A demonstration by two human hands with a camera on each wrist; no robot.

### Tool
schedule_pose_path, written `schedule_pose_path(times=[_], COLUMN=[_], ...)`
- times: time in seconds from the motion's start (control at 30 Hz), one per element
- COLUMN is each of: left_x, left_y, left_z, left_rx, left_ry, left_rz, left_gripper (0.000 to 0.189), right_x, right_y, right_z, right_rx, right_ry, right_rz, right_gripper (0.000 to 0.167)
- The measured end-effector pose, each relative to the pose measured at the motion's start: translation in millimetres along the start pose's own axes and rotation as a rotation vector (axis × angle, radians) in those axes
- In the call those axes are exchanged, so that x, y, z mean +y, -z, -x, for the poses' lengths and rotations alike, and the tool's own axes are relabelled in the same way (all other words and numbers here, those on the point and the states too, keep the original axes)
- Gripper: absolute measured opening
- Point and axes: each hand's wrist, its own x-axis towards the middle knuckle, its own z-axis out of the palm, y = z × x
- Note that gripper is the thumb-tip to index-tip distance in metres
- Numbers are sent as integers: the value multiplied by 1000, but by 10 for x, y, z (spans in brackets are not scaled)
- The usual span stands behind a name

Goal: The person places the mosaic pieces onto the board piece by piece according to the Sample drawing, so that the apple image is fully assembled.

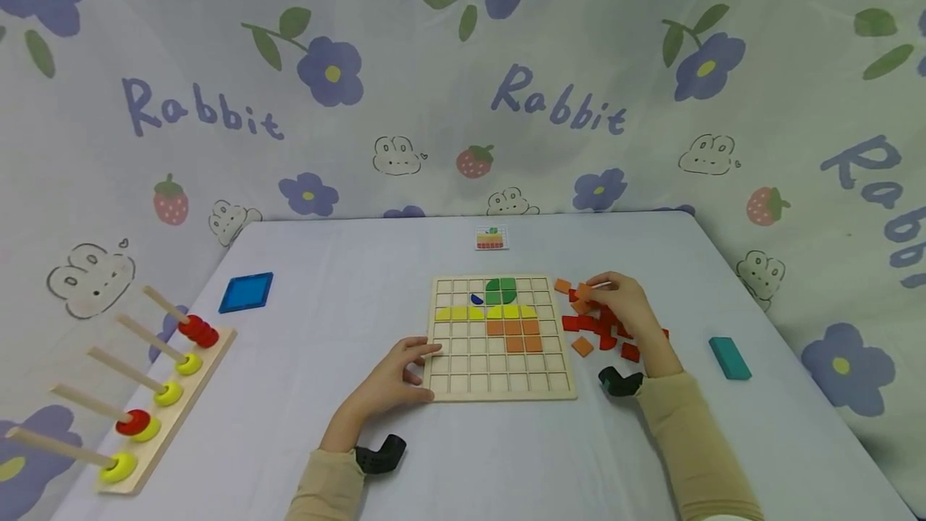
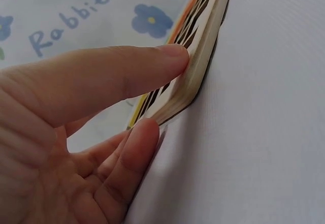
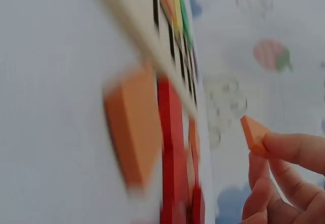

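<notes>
Just beyond the right edge of the wooden grid board (image 1: pixel 459 365), above the scattered pieces, my right hand (image 1: pixel 624 300) pinches one orange tile (image 3: pixel 255 135) between thumb and fingertips. My left hand (image 1: pixel 394 372) rests at the board's near left corner, thumb and fingers apart, tips touching the rim.

The step seems to be adding orange to the two part-filled orange rows. To do it well, I'd carry the tile flat over the red pieces (image 1: pixel 571 323), turn it square to the lines, and lower it into a bare cell touching the orange already laid — light pressure, so its neighbours don't shift. My left fingers should steady the rim without tipping it.

Counting on the board: five laid orange tiles (image 1: pixel 513 327), six yellow pieces (image 1: pixel 459 313) in one row, four green pieces (image 1: pixel 493 297), one dark blue piece (image 1: pixel 477 299). Off it, I make out three loose orange tiles (image 1: pixel 582 346) besides mine; the red ones overlap under my hand, so I can't count them. Around lie one picture card (image 1: pixel 492 238), one blue tray (image 1: pixel 246 293), one teal block (image 1: pixel 730 358) and one ring stand (image 1: pixel 177 412) — five pegs.
</notes>
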Motion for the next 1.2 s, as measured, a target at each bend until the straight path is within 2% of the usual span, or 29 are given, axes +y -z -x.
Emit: schedule_pose_path(times=[0.13,0.17,0.23,0.4,0.53,0.8,1.1,1.2], left_x=[252,298,240,-12,-121,-133,-144,-144], left_y=[36,42,23,-36,-36,-11,-17,-19], left_z=[68,81,60,-14,-42,-54,-59,-56], left_rx=[-7,-9,-5,11,9,0,2,2], left_ry=[3,4,7,11,11,-9,3,4], left_rz=[-11,-16,-18,-10,-1,-14,-23,-21], left_gripper=[64,64,64,68,69,68,68,69], right_x=[-215,-338,-429,-571,-599,-599,-628,-632], right_y=[-288,-354,-510,-846,-1015,-1123,-1152,-1149], right_z=[98,180,227,283,306,377,426,441], right_rx=[-103,-135,-176,-277,-335,-308,-258,-247], right_ry=[62,69,83,90,152,308,317,344], right_rz=[-58,-71,-53,46,146,313,392,416], right_gripper=[31,30,27,17,13,8,4,5])
